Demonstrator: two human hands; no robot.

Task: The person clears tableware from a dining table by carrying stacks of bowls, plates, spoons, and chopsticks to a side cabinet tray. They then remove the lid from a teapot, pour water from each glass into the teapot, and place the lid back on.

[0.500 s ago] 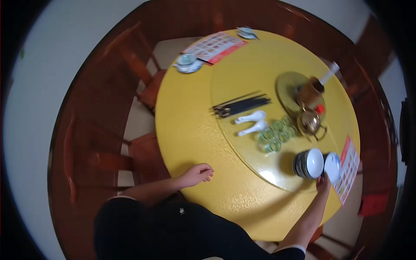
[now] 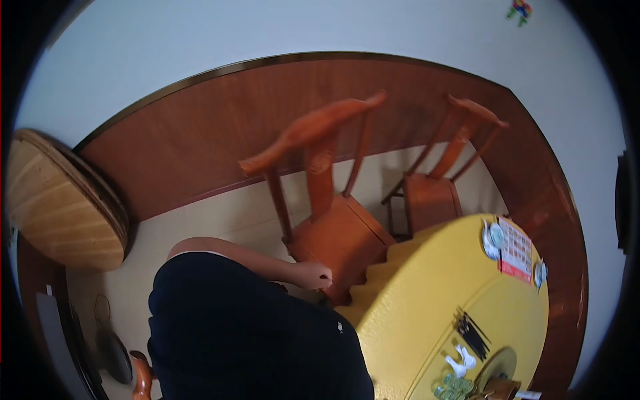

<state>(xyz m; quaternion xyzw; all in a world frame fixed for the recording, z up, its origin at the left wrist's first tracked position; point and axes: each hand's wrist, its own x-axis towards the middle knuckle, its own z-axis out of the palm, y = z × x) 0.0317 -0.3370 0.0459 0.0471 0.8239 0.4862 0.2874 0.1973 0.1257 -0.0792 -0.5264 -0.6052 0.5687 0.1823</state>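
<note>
My left hand [image 2: 315,275] is loosely curled, its fingers bent in, and no object shows in it. It appears over the front part of the seat of a red-brown wooden chair [image 2: 341,235]; whether it touches the seat I cannot tell. My right hand is out of view. Beside the chair stands the round table with a yellow cloth [image 2: 413,293]. On it lie black chopsticks [image 2: 473,333], white spoons [image 2: 461,360] and a cluster of small green glasses [image 2: 453,387] near the bottom edge.
A second wooden chair [image 2: 432,200] stands farther back by the wall. Bowl and plate sets [image 2: 492,239] flank a printed menu sheet [image 2: 515,250] on the table's far side. Large round wooden boards [image 2: 63,200] lean at the left. A brown holder [image 2: 501,388] is cut off below.
My view has swung left, bringing the chairs and leaning boards into sight. The table has shifted to the lower right. My right hand and the stacked bowls beside it have left the view.
</note>
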